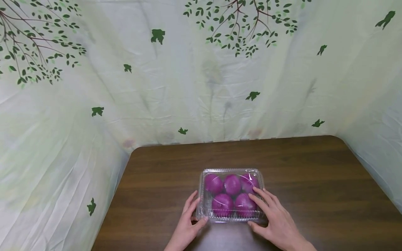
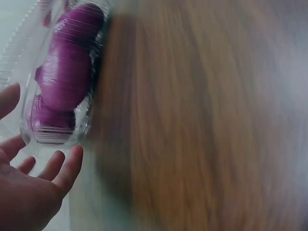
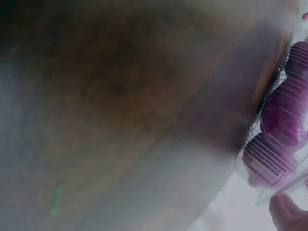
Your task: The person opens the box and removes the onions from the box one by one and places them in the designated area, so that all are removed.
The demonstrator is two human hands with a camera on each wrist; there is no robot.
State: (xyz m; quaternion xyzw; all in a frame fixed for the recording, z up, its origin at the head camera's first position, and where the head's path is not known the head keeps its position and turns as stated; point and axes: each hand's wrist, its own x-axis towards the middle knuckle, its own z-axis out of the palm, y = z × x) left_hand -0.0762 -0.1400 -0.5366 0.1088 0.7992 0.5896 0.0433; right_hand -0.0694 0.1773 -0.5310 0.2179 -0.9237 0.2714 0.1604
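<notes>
A clear plastic clamshell box (image 1: 203, 210) sits on the table near its front, lid down, with several purple onions (image 1: 232, 184) inside. At the box's left side is my left hand (image 1: 187, 222), fingers extended along the side and thumb near the front left corner. In the left wrist view those fingers (image 2: 70, 168) are spread beside the box's end. My right hand (image 1: 277, 217) lies over the right side, its fingers extended across the lid and its thumb at the front edge. The right wrist view shows only the thumb (image 3: 286, 211) of that hand, at the rim.
The brown wooden table (image 1: 301, 174) has rounded far corners. Behind it and along both sides hangs a pale cloth (image 1: 204, 104) printed with green leaves and branches.
</notes>
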